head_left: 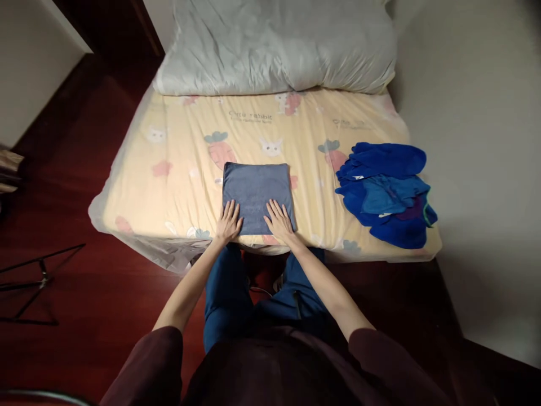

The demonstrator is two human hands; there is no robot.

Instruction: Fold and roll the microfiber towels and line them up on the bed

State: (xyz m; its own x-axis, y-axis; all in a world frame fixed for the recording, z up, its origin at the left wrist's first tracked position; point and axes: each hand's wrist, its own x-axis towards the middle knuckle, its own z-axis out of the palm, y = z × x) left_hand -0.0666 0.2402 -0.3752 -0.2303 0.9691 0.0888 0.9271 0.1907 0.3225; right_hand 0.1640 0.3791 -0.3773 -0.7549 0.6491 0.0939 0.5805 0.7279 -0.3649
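Note:
A grey-blue cloth [257, 189], roughly square and looking folded, lies flat near the front edge of the bed. My left hand [229, 221] rests on its lower left corner, palm down with the fingers stretched out. On the lower right part of the same cloth lies my right hand [279, 221], also flat, its fingers slightly spread. Neither hand grips anything. To the right sits a loose pile of blue gloves and cloths [386, 194], apart from both hands.
The bed [169, 186] has a yellow sheet printed with rabbits and carrots. A grey quilt [274, 48] is bunched across its far side. A wall [477, 169] borders the right. On the red floor at left stands a thin black metal stand [42, 276].

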